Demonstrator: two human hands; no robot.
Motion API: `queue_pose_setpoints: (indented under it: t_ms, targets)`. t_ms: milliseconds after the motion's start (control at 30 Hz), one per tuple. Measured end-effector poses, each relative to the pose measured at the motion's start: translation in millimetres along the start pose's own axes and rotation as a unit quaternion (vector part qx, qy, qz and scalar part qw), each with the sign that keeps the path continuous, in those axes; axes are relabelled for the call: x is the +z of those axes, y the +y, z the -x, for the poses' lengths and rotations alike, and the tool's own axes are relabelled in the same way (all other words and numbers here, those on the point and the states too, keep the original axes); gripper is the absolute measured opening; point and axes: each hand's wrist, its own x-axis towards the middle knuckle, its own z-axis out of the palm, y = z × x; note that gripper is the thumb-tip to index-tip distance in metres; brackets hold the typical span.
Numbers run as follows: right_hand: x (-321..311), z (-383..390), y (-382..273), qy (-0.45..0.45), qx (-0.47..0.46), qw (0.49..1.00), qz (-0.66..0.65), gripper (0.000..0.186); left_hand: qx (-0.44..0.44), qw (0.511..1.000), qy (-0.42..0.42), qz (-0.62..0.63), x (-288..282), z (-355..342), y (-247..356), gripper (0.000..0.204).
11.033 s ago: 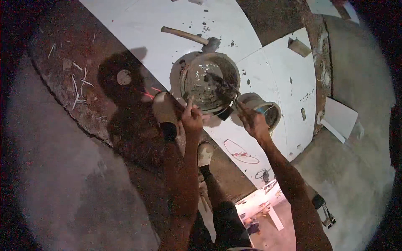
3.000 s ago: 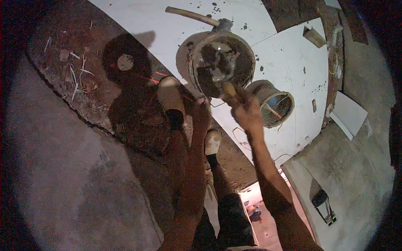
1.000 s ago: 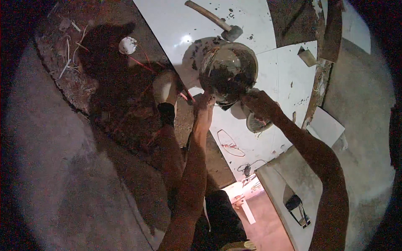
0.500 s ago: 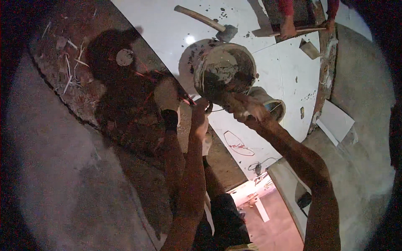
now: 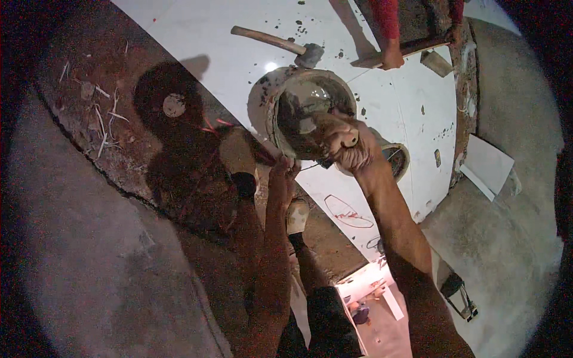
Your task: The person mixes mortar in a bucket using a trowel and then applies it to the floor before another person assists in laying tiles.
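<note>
A round bucket [image 5: 270, 122], its rim caked with mortar, holds wet grey mix that shines in the light. My left hand [image 5: 283, 169] is closed on the near left rim, its fingers partly in shadow. Over the right side of the bucket's mouth, my right hand [image 5: 362, 156] grips a tool with a rounded brown handle end [image 5: 348, 139]. This looks like a trowel, but the part inside the bucket is hard to make out. Behind my right wrist stands a second, smaller bucket [image 5: 403, 160], partly covered by my arm.
A hammer [image 5: 271, 39] with a wooden handle lies on the white slab [image 5: 209, 65]. At the far right, another person's hand [image 5: 392, 56] in a red sleeve touches a wooden strip [image 5: 418, 48]. White offcuts [image 5: 488, 164] rest on the concrete; dirt with straw-like scraps [image 5: 101, 125] lies left.
My right hand has shifted from the bucket's near edge up over its right side and turned, showing the tool's handle end. My left hand stays at the rim. The view has shifted slightly.
</note>
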Motion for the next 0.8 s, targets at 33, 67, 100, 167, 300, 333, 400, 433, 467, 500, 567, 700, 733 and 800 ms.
queue_pose_setpoints:
  t_ms: [33, 67, 100, 167, 300, 333, 400, 433, 467, 500, 567, 700, 733, 800]
  targets:
    - [5.7, 1.7, 2.6, -0.002, 0.004, 1.0, -0.003, 0.032, 0.0, 0.999, -0.034, 0.012, -8.4, 0.1, 1.0, 0.02]
    - [10.6, 5.3, 4.2, -0.021, -0.012, 0.999, 0.031, 0.029, 0.0, 0.997, -0.067, 0.025, -16.4, -0.7, 2.0, 0.02]
    - [5.3, 12.2, -12.8, -0.01, -0.068, 0.998, -0.013, 0.026, -0.01, 0.997, -0.077, 0.03, -5.7, -2.3, -5.3, 0.02]
    - [-24.5, 23.6, -39.2, 0.0, -0.137, 0.989, -0.058, 0.023, -0.021, 0.989, -0.14, 0.047, 11.9, -1.4, -21.8, 0.021]
    - [-52.7, 13.7, -11.4, -0.21, -0.002, 0.97, -0.12, 0.024, 0.05, 0.999, -0.006, 0.007, -41.7, -21.6, -20.4, 0.018]
    - [-61.1, 33.1, -11.3, -0.124, -0.079, 0.988, -0.049, 0.025, 0.029, 0.997, -0.055, 0.04, -28.3, -22.4, -22.7, 0.017]
    - [-61.3, 66.7, 1.1, -0.038, -0.146, 0.988, 0.019, 0.028, 0.016, 0.992, -0.1, 0.071, -14.7, -14.3, -6.0, 0.019]
    - [-53.0, 93.5, 2.7, 0.077, -0.149, 0.958, 0.232, 0.025, -0.023, 0.999, -0.017, 0.028, -2.7, -5.7, -2.0, 0.02]
    - [-47.1, 109.5, 9.1, 0.178, -0.135, 0.874, 0.432, 0.024, -0.05, 0.996, 0.068, -0.019, 1.5, 0.8, 6.3, 0.022]
    - [-49.7, 116.3, 17.0, 0.175, -0.134, 0.874, 0.433, 0.024, -0.047, 0.996, 0.068, -0.018, -1.7, 2.0, 8.8, 0.022]
    - [-55.6, 121.8, 30.7, 0.166, -0.241, 0.664, 0.688, 0.024, 0.177, 0.921, -0.038, -0.344, -8.6, 3.3, 12.3, 0.026]
    - [-92.6, 98.4, 21.3, 0.111, -0.369, 0.435, 0.814, 0.036, 0.317, 0.725, -0.05, -0.61, -18.7, -4.5, 27.8, 0.031]
    - [-123.7, 98.3, 5.0, 0.128, -0.377, 0.441, 0.804, 0.039, 0.3, 0.755, -0.084, -0.577, -5.5, -2.9, 17.8, 0.031]
    - [-151.4, 88.6, -14.4, 0.148, -0.363, 0.311, 0.866, 0.044, 0.271, 0.802, -0.139, -0.513, 15.2, 6.2, 13.3, 0.032]
